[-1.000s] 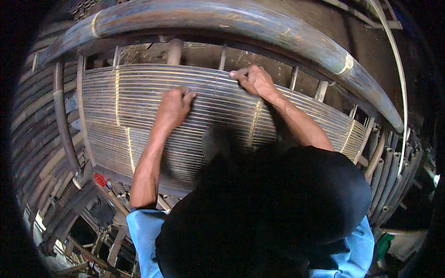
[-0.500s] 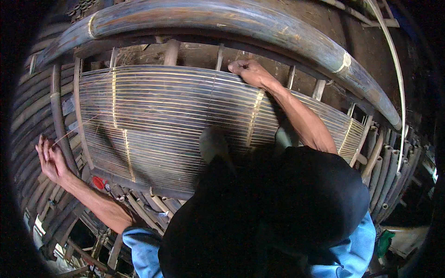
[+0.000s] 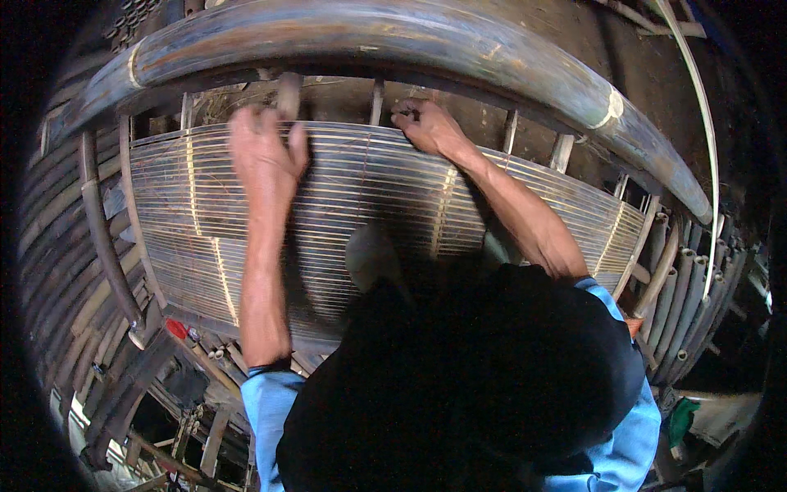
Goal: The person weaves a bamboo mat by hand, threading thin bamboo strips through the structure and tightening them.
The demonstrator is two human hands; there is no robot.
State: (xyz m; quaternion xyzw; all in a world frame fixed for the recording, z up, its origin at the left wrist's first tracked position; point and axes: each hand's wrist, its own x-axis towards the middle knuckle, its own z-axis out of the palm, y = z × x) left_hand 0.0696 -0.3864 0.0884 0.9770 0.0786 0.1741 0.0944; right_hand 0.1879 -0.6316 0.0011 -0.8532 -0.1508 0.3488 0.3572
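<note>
From here the slatted panel (image 3: 328, 189) is lying bodyward of the fingers (image 3: 246, 129), running longways left-right, equally near left hand (image 3: 267, 148) (looking loosely splayed) and right hand (image 3: 428, 129) (sitting curled, can't tell if gripping).

A thin pale strip (image 3: 716, 180) overlaps the bamboo tubes (image 3: 682, 305); green cloth (image 3: 680, 421) lies below them, stacked poles (image 3: 59, 215) well to their left.

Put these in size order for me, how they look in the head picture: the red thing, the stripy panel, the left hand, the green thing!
1. Stripy panel, though partly covered
2. Left hand
3. Green thing
4. Red thing
</note>
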